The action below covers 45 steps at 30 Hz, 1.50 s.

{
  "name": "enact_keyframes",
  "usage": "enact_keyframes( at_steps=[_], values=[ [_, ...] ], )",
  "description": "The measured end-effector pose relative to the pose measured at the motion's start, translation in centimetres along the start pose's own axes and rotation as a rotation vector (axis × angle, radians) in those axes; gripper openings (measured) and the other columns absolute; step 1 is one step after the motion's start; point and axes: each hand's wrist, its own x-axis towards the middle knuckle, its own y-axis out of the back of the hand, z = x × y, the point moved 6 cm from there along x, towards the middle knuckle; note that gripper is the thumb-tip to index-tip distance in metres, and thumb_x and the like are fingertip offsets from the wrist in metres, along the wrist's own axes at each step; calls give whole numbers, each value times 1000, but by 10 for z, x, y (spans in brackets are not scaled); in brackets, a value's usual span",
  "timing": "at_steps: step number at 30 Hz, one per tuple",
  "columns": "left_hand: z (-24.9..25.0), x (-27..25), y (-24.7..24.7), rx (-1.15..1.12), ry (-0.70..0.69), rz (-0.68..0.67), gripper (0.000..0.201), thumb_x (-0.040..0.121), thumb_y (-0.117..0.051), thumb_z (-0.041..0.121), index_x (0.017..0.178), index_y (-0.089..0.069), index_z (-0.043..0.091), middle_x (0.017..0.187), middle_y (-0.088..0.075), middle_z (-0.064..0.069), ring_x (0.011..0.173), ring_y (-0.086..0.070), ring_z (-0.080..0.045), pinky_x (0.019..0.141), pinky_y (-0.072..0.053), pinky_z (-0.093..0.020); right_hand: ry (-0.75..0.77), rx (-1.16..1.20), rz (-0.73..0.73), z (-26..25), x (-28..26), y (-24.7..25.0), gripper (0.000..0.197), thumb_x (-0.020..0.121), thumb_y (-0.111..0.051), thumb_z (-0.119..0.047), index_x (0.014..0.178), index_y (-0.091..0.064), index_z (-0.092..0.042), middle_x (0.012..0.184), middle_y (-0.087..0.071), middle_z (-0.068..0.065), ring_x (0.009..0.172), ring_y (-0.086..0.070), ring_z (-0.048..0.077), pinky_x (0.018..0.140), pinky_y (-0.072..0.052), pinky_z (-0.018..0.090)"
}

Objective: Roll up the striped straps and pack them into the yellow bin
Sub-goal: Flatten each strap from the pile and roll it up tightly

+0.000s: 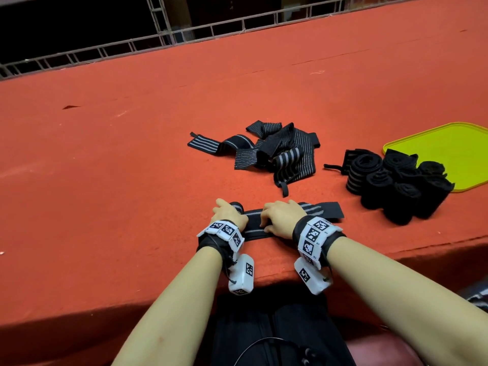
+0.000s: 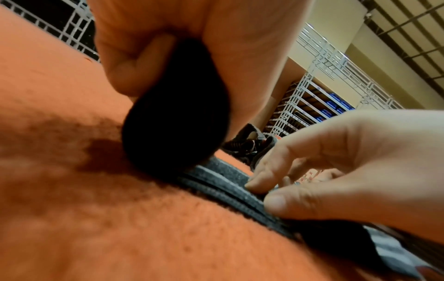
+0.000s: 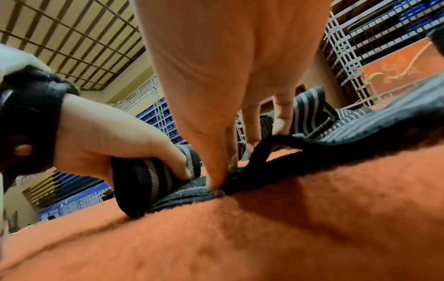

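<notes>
A black strap with grey stripes point(image 1: 320, 210) lies flat along the near edge of the red table. Its left end is wound into a small roll point(image 3: 146, 178), and my left hand point(image 1: 229, 212) grips that roll with curled fingers and thumb. In the left wrist view the roll point(image 2: 175, 117) shows dark under my left fingers point(image 2: 125, 72). Just right of the roll, my right hand point(image 1: 270, 220) pinches the flat strap, thumb point(image 3: 215, 176) on the near edge and fingers over the far edge. The yellow bin point(image 1: 449, 149) sits at the far right.
A loose pile of unrolled striped straps point(image 1: 274, 151) lies in the middle of the table. Several rolled straps point(image 1: 396, 183) stand bunched against the bin's near left corner. The red table point(image 1: 118, 167) stretches left and back to a white metal railing point(image 1: 105, 51).
</notes>
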Motion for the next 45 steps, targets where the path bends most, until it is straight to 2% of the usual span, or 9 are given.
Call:
enact_keyframes(
  at_steps=[9,14,20,24,27,29,31,35,45],
  values=[
    [6,-13,0,8,-24,40,54,81,-62,20,122,-29,6,127,-41,-16,109,-53,-39,83,-45,-41,-189,75,9,25,-11,-3,18,90,-58,-27,107,-64,-27,114,-51,-5,114,-50,17,90,-34,38],
    [16,-18,-7,42,-73,78,59,87,-53,44,126,-31,5,130,-38,-15,111,-51,-38,80,-42,-38,-199,152,13,32,-16,-4,20,90,-55,-20,105,-65,-29,115,-51,-6,112,-53,16,91,-36,37],
    [15,1,-10,-117,-55,-117,62,85,-56,39,129,-40,-1,132,-44,-19,114,-53,-36,90,-44,-36,-194,255,19,41,-22,-11,32,88,-52,-15,111,-66,-33,125,-50,-12,113,-54,14,92,-41,29],
    [5,5,-5,-343,-60,-252,22,85,-61,22,79,-58,0,71,-59,-10,40,-58,-15,43,-45,-20,-202,273,21,41,-22,-12,33,88,-52,-15,112,-66,-33,126,-50,-12,113,-55,15,92,-42,30],
    [-6,5,-5,-469,-26,-257,34,86,-66,16,61,-43,12,48,-48,-1,24,-45,-8,34,-35,-16,-205,286,9,41,-21,-12,32,87,-53,-15,111,-66,-33,124,-50,-12,113,-54,14,92,-41,29],
    [-11,6,-8,-472,-7,-219,36,79,-74,27,66,-45,11,48,-56,1,28,-47,-8,34,-32,-15,-204,290,1,41,-21,-12,32,87,-54,-15,111,-66,-33,124,-50,-12,113,-54,14,93,-42,29],
    [-11,3,-12,-428,12,-167,52,71,-77,42,96,-53,4,85,-67,-9,47,-60,-14,37,-41,-18,-208,286,4,40,-22,-12,32,88,-54,-15,112,-66,-33,125,-50,-11,113,-54,15,93,-43,31],
    [2,-8,-20,-186,-128,-98,74,82,-57,52,145,-23,31,130,-48,-17,105,-58,-37,83,-52,-37,-210,261,3,36,-24,-10,35,87,-53,-19,117,-62,-34,123,-49,-6,112,-55,18,93,-44,34],
    [5,-2,-15,-147,-105,-61,48,88,-51,41,130,-34,23,126,-50,-19,102,-57,-36,81,-41,-33,-95,90,-121,24,-21,-7,52,95,-41,-20,137,-39,-50,122,-41,4,114,-48,23,94,-41,43]
  ],
)
